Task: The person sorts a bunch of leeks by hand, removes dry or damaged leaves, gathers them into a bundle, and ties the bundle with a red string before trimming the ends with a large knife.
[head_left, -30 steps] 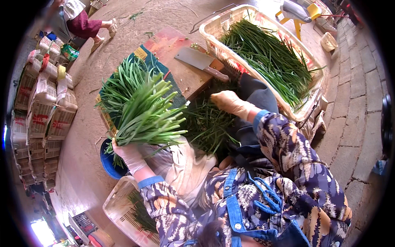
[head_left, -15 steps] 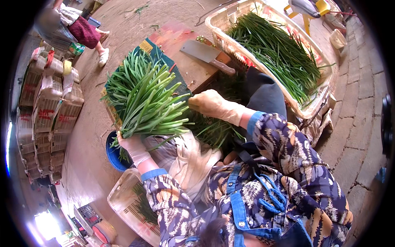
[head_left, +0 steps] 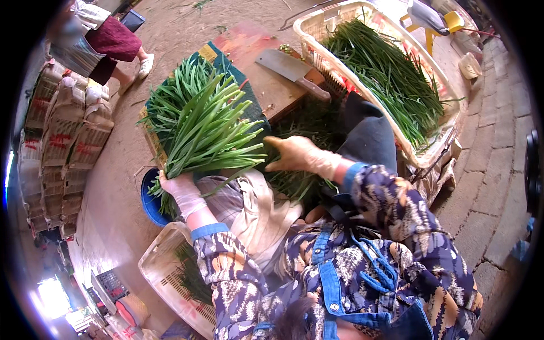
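Green leafy stalks make up the bunch point(head_left: 218, 133) that my left hand point(head_left: 181, 190) holds, my fingers closed around its lower edge, the pale stalk ends fanned out toward my right. It sits over a dark green mat point(head_left: 231, 69), ahead of me and to my left. My right hand point(head_left: 297, 154) holds nothing that I can see; thumb and forefinger stand apart just beside the stalk ends, and I cannot tell whether they touch. Below that hand, loose greens point(head_left: 303, 184) lie in a heap between my knees. Beyond, a cleaver point(head_left: 283, 65) rests on the wooden board point(head_left: 269, 90), and right of it a pale plastic basket point(head_left: 310, 25) holds more long greens point(head_left: 388, 79). A blue bucket point(head_left: 148, 205) stands close by my left hand, and a second basket point(head_left: 154, 249) sits beside my left sleeve. Farther off, another person point(head_left: 116, 37) is near stacked crates point(head_left: 68, 119).
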A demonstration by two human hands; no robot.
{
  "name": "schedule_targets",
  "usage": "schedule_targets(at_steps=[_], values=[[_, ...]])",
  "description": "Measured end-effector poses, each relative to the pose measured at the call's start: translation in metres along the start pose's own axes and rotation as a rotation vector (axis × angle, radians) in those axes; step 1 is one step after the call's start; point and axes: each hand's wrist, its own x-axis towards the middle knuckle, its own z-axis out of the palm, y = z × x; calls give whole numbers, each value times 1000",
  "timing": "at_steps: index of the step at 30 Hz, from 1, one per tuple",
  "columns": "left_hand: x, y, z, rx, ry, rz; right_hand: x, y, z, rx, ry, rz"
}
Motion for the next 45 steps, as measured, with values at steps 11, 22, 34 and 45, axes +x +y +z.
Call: schedule_targets(at_steps=[11, 22, 34, 45], values=[[-29, 12, 9, -43, 114, 104, -27, 60, 14, -327, -76, -84], [-22, 3, 8, -104, -38, 84, -45, -51, -18, 1242, -332, 1], [-49, 6, 35, -119, -252, 181, -29, -77, -65, 522, 153, -139], [-65, 10, 50, -284, -517, 180, -49, -35, -13, 286, 150, -292]])
